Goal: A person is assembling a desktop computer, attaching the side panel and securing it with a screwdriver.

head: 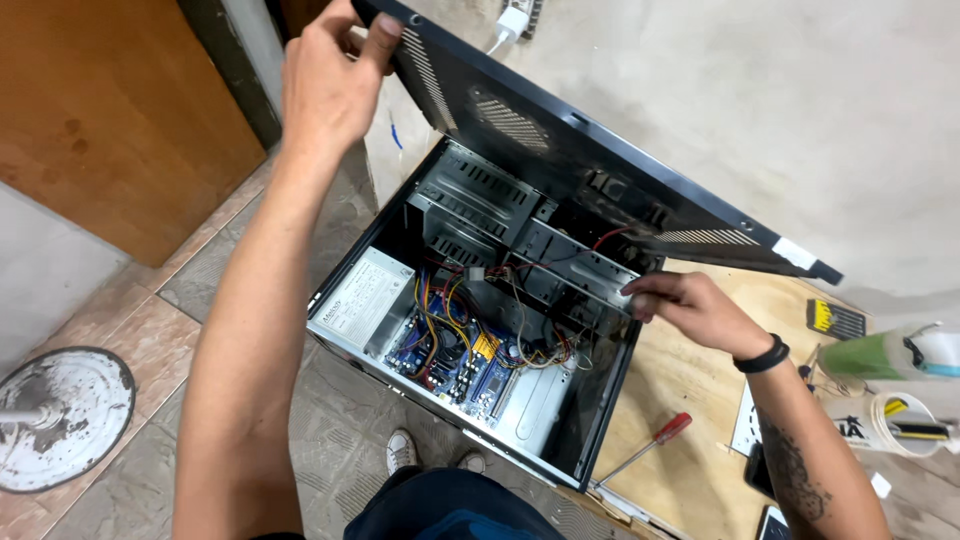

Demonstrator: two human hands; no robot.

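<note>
black side panel [600, 170] is held tilted above the open computer case [480, 340], which lies on the wooden counter [690, 450]. left hand [330, 85] is clamped on the panel's far corner; right hand [685, 305] is pinched on the case's upper edge under the panel. risk: panel could slip and drop onto the wires [470, 320] and blue motherboard [455, 360] housed inside, beside the grey power supply [365, 300]. red-handled screwdriver [645, 447] is left near the counter edge.

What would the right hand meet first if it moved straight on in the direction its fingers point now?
The right hand points left into the open computer case. Its fingers already seem to touch the metal drive cage, so it would probably meet that first, then the loose wires; depth is unclear.
</note>
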